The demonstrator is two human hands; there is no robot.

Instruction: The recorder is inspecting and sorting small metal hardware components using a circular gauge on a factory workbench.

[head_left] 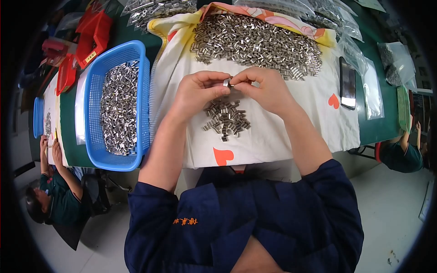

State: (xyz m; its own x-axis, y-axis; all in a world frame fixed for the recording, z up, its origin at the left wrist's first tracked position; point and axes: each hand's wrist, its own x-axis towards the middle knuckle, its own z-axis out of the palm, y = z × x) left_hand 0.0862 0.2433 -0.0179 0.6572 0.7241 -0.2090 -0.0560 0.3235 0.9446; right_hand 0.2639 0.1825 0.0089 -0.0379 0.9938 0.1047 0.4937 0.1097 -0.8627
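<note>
Above the white cloth (282, 132), my left hand (195, 93) pinches a small shiny metal piece (226, 83) between thumb and fingertips. My right hand (264, 88) meets it there, thumb and forefinger pinched together at the piece's right side. What the right fingertips grip is too small and too covered to make out. Just below both hands lies a small heap of short metal cylinders (227, 119). Beyond them spreads a much larger pile of similar metal pieces (255, 43) on the cloth.
A blue plastic basket (144, 100) of metal pieces stands on the left, with red bins (98, 34) behind it. On the right lie a dark phone (347, 84) and clear plastic bags (373, 91). Bagged parts (157, 11) line the back. Other people sit at both sides.
</note>
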